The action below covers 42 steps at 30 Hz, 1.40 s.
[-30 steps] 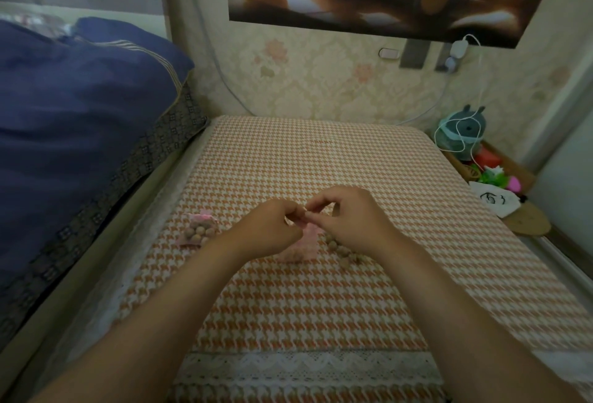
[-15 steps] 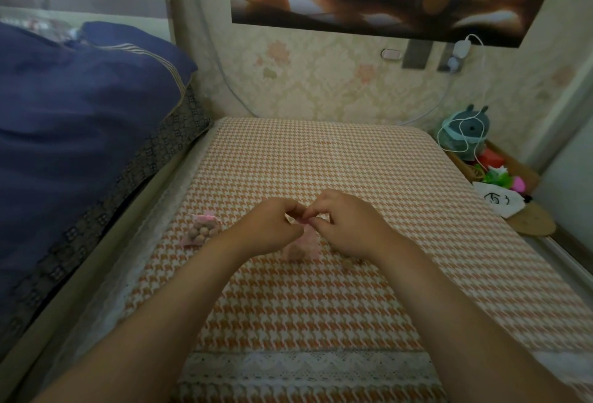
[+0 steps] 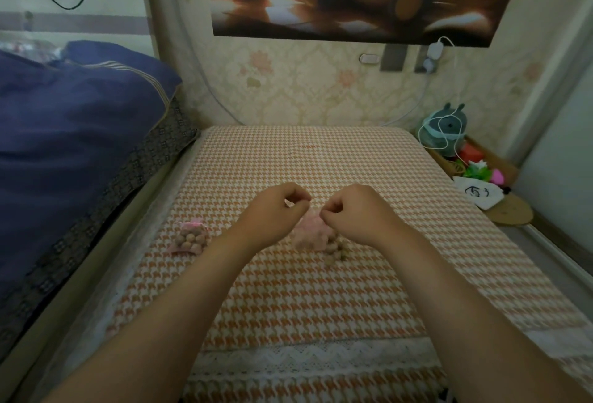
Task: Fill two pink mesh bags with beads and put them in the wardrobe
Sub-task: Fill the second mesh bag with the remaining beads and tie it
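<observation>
Both hands curled into loose fists, side by side.
Forearms reach forward; the left hand (image 3: 276,210) and right hand (image 3: 356,213) sit a little apart, knuckles up, each thumb and forefinger pinching the top of the pink bag (image 3: 309,229).

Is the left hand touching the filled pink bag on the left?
Apart. The head view shows bare checked cloth between the left hand and the filled pink bag.

No legible text — only black hand-drawn mark on white pouch (image 3: 478,198), meaning unclear.
</observation>
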Tool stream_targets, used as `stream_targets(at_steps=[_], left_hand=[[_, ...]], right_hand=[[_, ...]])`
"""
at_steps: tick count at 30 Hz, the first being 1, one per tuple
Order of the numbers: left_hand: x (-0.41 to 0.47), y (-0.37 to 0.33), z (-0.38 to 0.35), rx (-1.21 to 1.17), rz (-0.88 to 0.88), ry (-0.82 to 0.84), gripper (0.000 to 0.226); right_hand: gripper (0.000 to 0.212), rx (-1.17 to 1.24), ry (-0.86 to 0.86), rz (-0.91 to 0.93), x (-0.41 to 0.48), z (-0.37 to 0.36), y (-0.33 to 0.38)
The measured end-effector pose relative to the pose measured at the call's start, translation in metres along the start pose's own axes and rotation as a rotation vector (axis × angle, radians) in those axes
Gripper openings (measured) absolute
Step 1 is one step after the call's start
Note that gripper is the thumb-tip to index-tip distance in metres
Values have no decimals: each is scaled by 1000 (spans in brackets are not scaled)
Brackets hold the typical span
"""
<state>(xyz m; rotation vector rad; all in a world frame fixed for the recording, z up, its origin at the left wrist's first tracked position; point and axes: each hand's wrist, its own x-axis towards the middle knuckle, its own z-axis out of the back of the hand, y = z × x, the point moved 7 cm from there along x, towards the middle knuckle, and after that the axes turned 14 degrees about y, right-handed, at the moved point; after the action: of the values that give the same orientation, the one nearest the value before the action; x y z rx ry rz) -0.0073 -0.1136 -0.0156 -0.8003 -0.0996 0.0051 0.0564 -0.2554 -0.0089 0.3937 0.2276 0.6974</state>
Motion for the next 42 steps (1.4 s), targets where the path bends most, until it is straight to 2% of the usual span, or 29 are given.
stream_targets(at_steps=[3, 7, 10, 13, 15, 19, 22, 26, 28, 31, 34, 42], left_hand=[[3, 2, -7, -20, 69, -46, 14], [6, 1, -42, 99, 136, 157, 22], [6, -3, -69, 265, 124, 316, 7], [7, -5, -89, 363, 106, 427, 20], [7, -7, -97, 422, 98, 461, 16], [9, -11, -104, 534, 42, 450, 7], [16, -9, -95, 434, 75, 424, 7], [27, -24, -53, 98, 60, 86, 13], [27, -38, -44, -33, 4, 10, 13], [23, -60, -56, -24, -89, 107, 11], [22, -62, -74, 9, -105, 197, 7], [27, -58, -86, 113, -89, 177, 10]], right_hand=[[24, 32, -18, -52, -9, 6, -25], [26, 61, -15, -94, -23, 11, -52], [26, 97, 5, -104, -31, 11, -64], [27, 116, 31, -92, -37, 10, -71], [29, 124, 50, -76, -40, 8, -72], [31, 126, 60, -68, -43, 7, -77], [33, 116, 70, -63, -43, 6, -79], [32, 121, 83, -74, -42, 5, -80], [27, 135, 92, -70, -40, 5, -80], [18, 158, 104, -70, -38, 5, -77], [16, 138, 111, -85, -37, 3, -78], [19, 97, 132, -83, -40, 3, -82]])
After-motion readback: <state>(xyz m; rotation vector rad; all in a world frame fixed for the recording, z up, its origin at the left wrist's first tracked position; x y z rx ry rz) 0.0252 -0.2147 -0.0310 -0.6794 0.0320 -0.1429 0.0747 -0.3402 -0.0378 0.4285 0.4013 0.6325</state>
